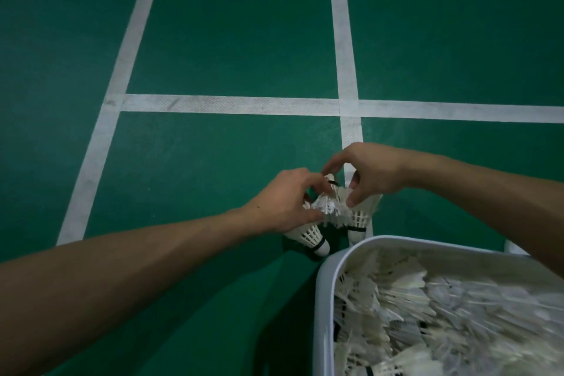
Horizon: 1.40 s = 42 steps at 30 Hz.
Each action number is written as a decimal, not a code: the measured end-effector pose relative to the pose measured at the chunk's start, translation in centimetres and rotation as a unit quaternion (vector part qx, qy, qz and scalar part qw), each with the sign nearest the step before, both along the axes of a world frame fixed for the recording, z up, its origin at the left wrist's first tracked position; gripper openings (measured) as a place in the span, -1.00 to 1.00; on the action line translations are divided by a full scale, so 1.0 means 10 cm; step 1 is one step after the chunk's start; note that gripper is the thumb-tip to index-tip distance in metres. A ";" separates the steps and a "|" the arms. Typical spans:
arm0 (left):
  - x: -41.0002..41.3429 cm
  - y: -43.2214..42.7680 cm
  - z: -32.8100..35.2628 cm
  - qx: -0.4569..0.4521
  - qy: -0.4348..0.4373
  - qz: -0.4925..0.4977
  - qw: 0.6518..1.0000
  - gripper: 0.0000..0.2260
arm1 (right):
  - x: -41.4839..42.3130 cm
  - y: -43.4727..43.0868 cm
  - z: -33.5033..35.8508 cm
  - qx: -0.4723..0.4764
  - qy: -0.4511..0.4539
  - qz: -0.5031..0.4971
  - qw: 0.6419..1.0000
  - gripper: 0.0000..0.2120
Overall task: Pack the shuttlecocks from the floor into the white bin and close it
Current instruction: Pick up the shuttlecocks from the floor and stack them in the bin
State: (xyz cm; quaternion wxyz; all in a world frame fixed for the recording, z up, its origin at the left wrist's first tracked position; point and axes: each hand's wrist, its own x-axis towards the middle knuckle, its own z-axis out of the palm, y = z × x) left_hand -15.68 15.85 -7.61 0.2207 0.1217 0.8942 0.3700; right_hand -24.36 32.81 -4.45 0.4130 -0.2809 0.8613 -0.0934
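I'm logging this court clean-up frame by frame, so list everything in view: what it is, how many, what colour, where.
floor: one, green, fills the view
court lines: several, white, crossing the floor
bin: one, white, lower right, no lid on it
binned shuttlecocks: many, too blurred to count, white, filling the bin
held shuttlecocks: at least three, white with black bands, bunched between the hands just beyond the bin
left hand: one, grips the bunch from the left
right hand: one, fingers curled onto the bunch from above
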 end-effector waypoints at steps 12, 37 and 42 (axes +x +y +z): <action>-0.25 -0.33 0.58 0.018 0.048 0.163 0.985 -0.82 | -0.06 0.51 0.63 -0.125 0.103 -0.212 0.964 -0.68; 1.01 1.41 2.14 -0.244 -0.045 -0.263 0.932 -0.56 | 2.13 2.17 1.74 -0.170 0.234 -0.387 0.876 -0.60; 0.90 1.63 2.03 -0.223 -0.139 -0.248 0.932 -0.21 | 2.12 2.13 1.49 -0.122 0.261 -0.360 0.888 -0.46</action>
